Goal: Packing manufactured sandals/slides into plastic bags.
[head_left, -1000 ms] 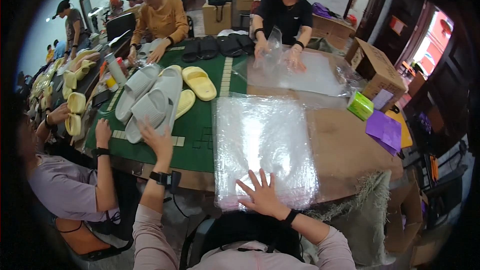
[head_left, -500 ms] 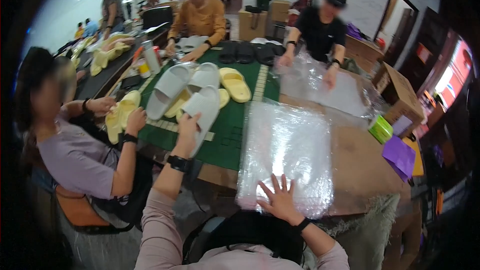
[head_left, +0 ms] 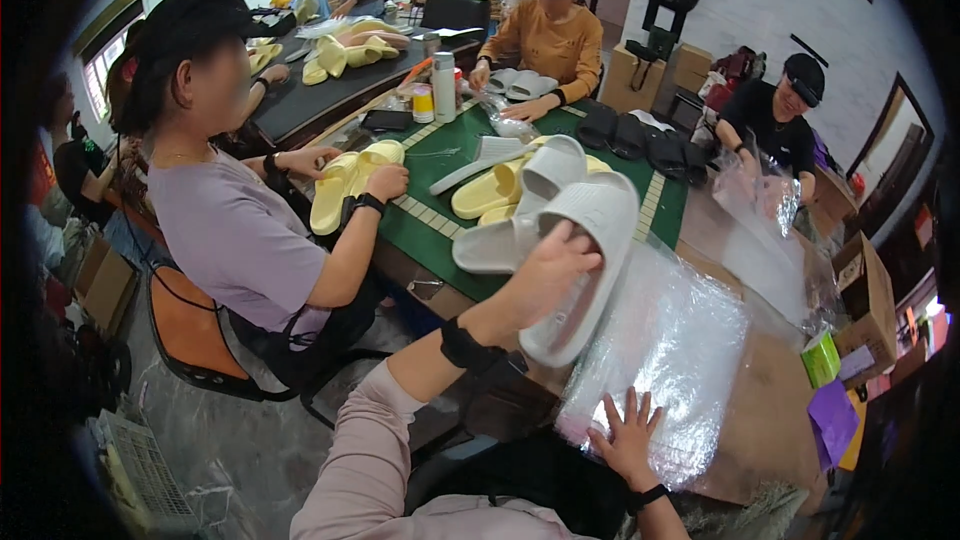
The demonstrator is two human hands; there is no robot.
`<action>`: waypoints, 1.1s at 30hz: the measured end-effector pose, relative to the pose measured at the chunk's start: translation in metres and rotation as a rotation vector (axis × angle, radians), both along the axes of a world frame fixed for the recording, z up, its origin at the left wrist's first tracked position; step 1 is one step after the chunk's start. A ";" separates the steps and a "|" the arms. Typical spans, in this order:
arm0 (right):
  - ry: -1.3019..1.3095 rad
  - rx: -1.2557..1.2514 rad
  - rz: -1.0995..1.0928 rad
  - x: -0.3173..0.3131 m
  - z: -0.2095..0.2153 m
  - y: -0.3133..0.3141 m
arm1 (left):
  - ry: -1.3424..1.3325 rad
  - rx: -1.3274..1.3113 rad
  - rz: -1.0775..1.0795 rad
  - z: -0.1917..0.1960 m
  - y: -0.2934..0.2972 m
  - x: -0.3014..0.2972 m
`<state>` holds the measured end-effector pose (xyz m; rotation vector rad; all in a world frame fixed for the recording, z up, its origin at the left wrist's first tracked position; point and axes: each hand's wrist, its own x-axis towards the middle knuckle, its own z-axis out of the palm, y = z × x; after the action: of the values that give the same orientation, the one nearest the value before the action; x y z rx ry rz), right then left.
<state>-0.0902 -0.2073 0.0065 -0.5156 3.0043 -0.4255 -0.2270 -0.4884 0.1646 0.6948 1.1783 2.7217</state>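
Note:
My left hand [head_left: 555, 275] is closed on a light-grey slipper [head_left: 612, 225], its fingers at the strap, and the slipper hangs tilted near the front edge of the table. Right behind it, another grey slipper [head_left: 555, 168] overlaps; I cannot tell whether it touches the held one. Yellow slippers [head_left: 490, 190] lie beneath and beside these on the green mat [head_left: 450, 265]. My right hand [head_left: 632, 440] rests flat, fingers spread, on the near end of a stack of clear plastic bags [head_left: 670, 340].
At my left, a seated person holds yellow slippers [head_left: 350, 185]. Across the table, a person in orange [head_left: 560, 45] handles grey slippers, and one in black [head_left: 765, 115] handles clear plastic. Black slippers [head_left: 625, 135] lie at the back. Cardboard boxes [head_left: 868, 290] stand right, near a purple packet [head_left: 832, 420].
My left hand has brought the grey slipper nearer to the bags. My right hand stays flat on the stack. The whole view has swung to the left.

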 end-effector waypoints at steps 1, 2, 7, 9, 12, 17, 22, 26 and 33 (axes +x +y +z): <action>-0.008 -0.002 -0.004 0.000 -0.001 0.002 | -0.008 0.035 -0.034 0.010 0.006 0.008; -0.016 -0.005 -0.009 -0.001 -0.001 0.004 | -0.015 0.069 -0.069 0.022 0.012 0.018; -0.045 0.128 -0.008 0.002 0.001 0.002 | 0.116 0.141 -0.257 0.049 0.043 0.053; -0.147 -0.007 0.008 0.001 -0.017 0.016 | 0.153 0.136 -0.305 0.058 0.069 0.060; -0.161 -0.297 -0.015 0.007 0.008 -0.001 | 0.103 0.200 -0.434 0.052 0.118 0.059; 0.084 -0.097 0.148 -0.011 -0.086 0.049 | 0.291 0.064 -0.310 0.005 0.230 0.031; -0.105 -0.366 0.066 -0.003 -0.046 0.022 | 0.160 -0.666 -0.387 -0.064 0.199 0.046; 0.059 0.027 0.047 -0.002 -0.015 0.005 | 0.541 -1.091 0.286 -0.107 0.145 0.053; 0.144 -0.040 0.020 0.002 -0.011 0.009 | 0.445 -1.546 0.625 -0.126 0.101 0.056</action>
<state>-0.0883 -0.1984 -0.0046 -0.6044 3.1304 -0.4671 -0.1710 -0.3877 0.0386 0.6345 3.2055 0.9837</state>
